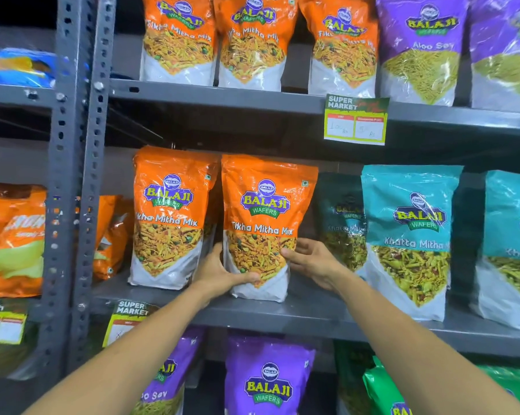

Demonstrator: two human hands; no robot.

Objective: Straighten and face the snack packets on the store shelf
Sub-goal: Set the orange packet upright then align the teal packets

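An orange Tikha Mitha Mix packet [263, 205] stands upright on the middle grey shelf [312, 317], its label facing me. My left hand [220, 274] grips its lower left edge, thumb across the front. My right hand [311, 260] holds its lower right edge, fingers behind the packet. A second orange Tikha Mitha Mix packet [170, 217] stands just to the left, turned slightly. To the right a teal Khatta Mitha packet [408, 235] stands at the front, and another teal packet [342, 220] sits further back in shadow.
The upper shelf [223, 97] carries orange packets [252, 40] and purple Aloo Sev packets [420, 46], with a price tag [356, 119] on its edge. Purple [267, 375] and green [381, 387] packets stand below. A perforated grey upright [79, 175] divides off the left bay of orange bags.
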